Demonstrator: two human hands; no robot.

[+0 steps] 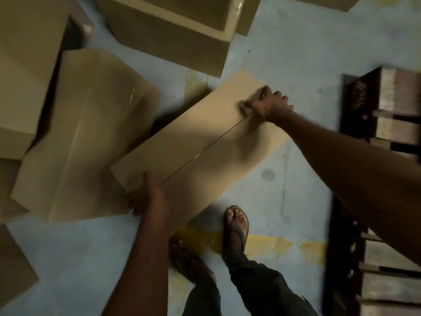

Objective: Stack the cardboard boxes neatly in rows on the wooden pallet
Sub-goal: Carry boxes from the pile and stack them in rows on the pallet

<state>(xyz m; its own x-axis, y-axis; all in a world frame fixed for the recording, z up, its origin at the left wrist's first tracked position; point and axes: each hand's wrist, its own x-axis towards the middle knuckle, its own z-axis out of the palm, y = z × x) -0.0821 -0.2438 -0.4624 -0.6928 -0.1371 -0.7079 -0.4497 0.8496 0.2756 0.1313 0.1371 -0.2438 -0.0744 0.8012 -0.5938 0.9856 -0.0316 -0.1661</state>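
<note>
Keeping the long cardboard box (193,142) level matters most here. It is held between the hands, the left hand (148,197) curled round its near end and the right hand (270,103) gripping the far edge. The wooden pallet (396,124) lies beyond the right hand, so that end should probably lead and land flush with the pallet's edge. Other boxes (84,133) crowd the left hand's side.

1. The held box (193,142) is plain brown cardboard, matt and smooth, with a glossy strip of clear tape (198,155) along its top seam.
2. The neighbouring box (86,124) is the same matt cardboard; its own taped seam catches the light.
3. The floor (296,53) is pale painted concrete, scuffed, its yellow line (284,245) worn patchy.
4. The pallet (396,131) is rough, weathered wood.
5. The trousers (262,290) are dark cloth.
</note>
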